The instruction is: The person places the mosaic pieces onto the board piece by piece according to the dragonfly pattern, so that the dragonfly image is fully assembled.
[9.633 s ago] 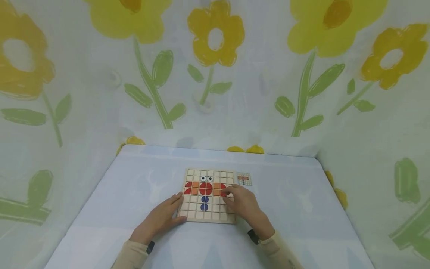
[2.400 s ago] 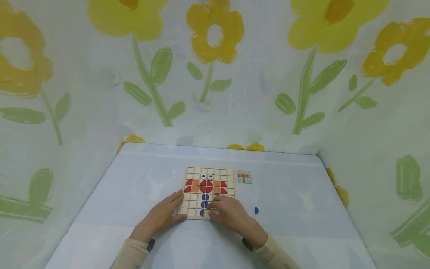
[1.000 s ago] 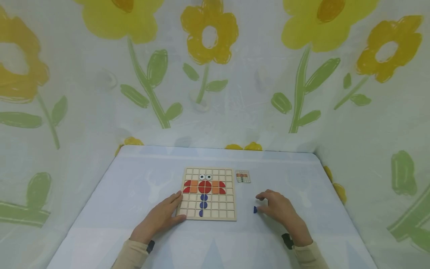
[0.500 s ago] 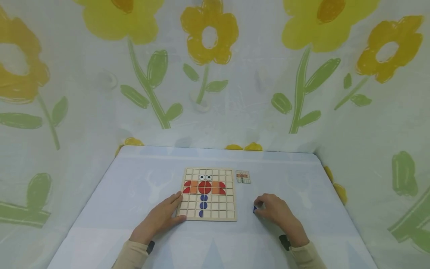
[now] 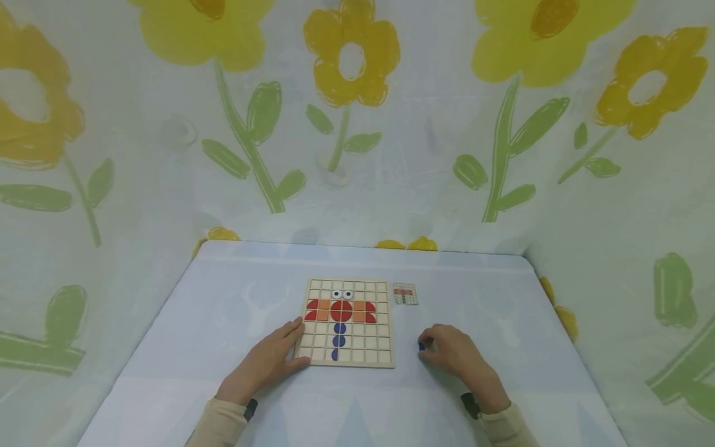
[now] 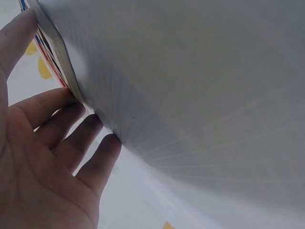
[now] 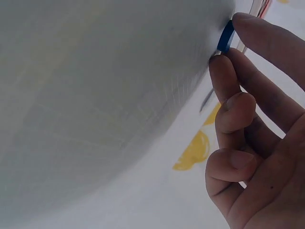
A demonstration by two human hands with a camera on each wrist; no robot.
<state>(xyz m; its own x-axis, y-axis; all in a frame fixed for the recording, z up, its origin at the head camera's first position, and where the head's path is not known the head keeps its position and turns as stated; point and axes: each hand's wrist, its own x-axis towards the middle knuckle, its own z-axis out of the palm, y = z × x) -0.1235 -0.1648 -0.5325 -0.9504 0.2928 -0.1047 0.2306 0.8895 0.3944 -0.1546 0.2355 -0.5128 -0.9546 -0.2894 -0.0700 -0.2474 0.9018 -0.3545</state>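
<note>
A square wooden grid board (image 5: 370, 341) lies on the table, bearing a pattern of flat tiles: two eyes (image 5: 342, 295), a red circle (image 5: 341, 311), orange squares, red corner pieces and blue half circles (image 5: 339, 341). My left hand (image 5: 268, 359) rests at its near left corner, fingers along the left side and thumb at the front. In the left wrist view the fingertips (image 6: 110, 140) touch down beside the board's edge (image 6: 66, 67). Right of the board, my right hand (image 5: 454, 352) pinches a blue half-circle tile (image 7: 226, 36) between thumb and fingers, close over the table.
A small pattern card (image 5: 405, 293) showing a similar figure lies beyond the board's right side. The pale table (image 5: 223, 298) is enclosed by flower-printed cloth walls (image 5: 413, 186). Dark bands (image 5: 470, 405) sit on both wrists.
The right hand has left the board's lower cells, moved right to the loose blue half circle and closed its fingertips on it, shifting it slightly left. The left hand stays at the corner.
</note>
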